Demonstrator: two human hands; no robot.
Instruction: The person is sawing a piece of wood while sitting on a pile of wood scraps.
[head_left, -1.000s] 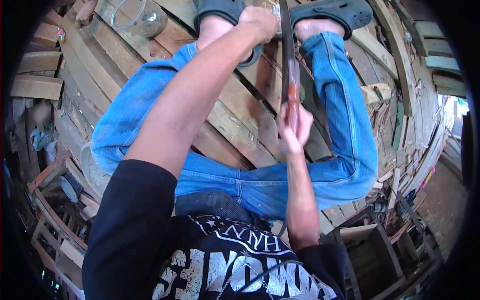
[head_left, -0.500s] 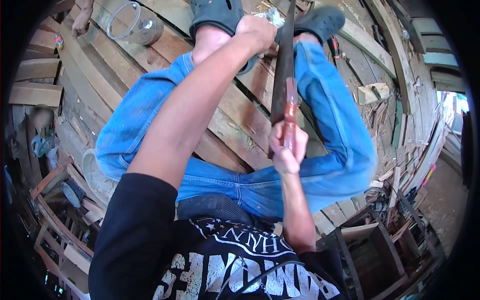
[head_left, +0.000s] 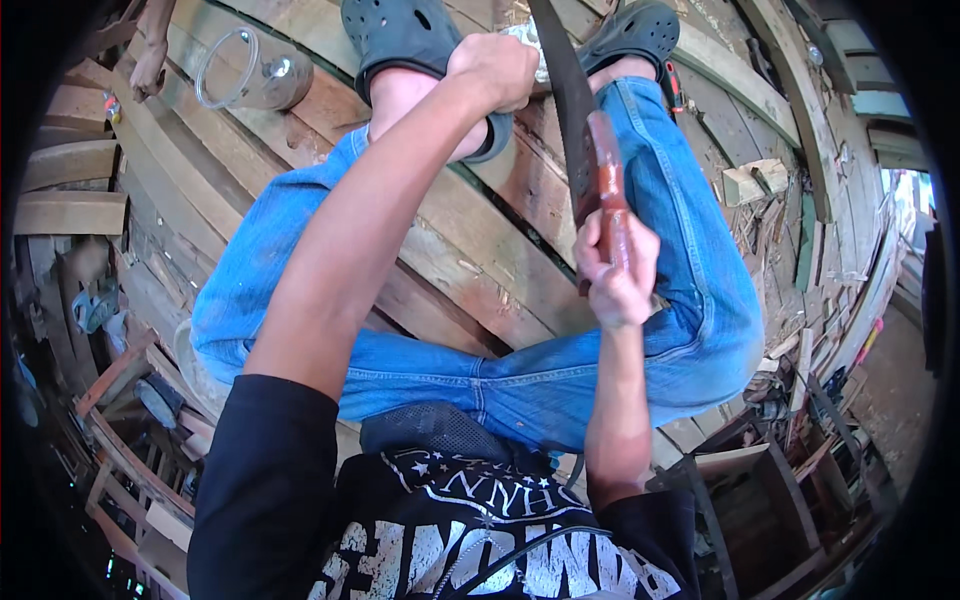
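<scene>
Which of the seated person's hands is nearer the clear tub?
The left hand, right of the tub with one shoe between. The right hand, gripping the brown handle, is farther right, nearer the body.

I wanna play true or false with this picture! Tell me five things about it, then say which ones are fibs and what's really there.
1. The right hand grips a saw by its reddish-brown handle. True.
2. Both hands are on the handle. False: only the right one is; the left hand is away from it, near the left clog.
3. The person wears blue jeans. True.
4. The clear container is to the right of both feet. False: the container is on the left side.
5. Another person's hand shows at the upper left. True.
</scene>
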